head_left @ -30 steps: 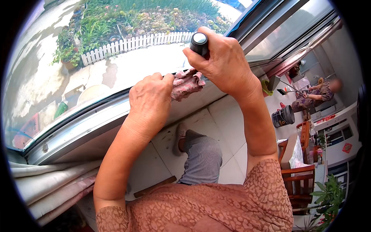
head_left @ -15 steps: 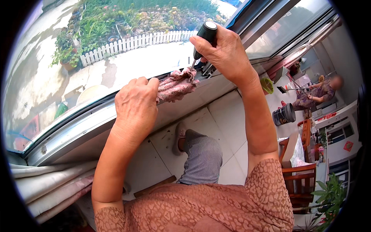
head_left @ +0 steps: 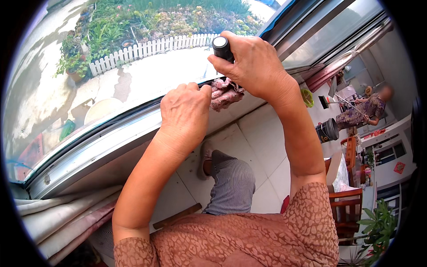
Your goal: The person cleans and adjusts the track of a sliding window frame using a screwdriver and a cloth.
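The right hand (head_left: 258, 66) held an upright black handle (head_left: 223, 50) with a pale round cap, its fingers wrapped around the far side and its thumb pressed along the near side; whatever extended below the grip was hidden behind the hand. Just below and to the left lay a crumpled pink cloth (head_left: 227, 95), draped over the inner edge of the pale metal window frame (head_left: 102, 144). The left hand (head_left: 184, 107), seen from the back, rested on that frame with its fingers bent and closed on the cloth's left end, though the fingertips themselves were out of sight. The two hands were near each other but apart, with the cloth between them. Beyond the glass, a white picket fence (head_left: 151, 48) edged a planted bed. A pale curtain (head_left: 66, 222) hung bunched at lower left, and pale tiles covered the floor (head_left: 260, 142). Off to the right were a dark bucket (head_left: 328, 130), a reddish wooden chair (head_left: 349, 209), a leafy plant (head_left: 380, 222) and another person (head_left: 367, 109) in patterned clothes.
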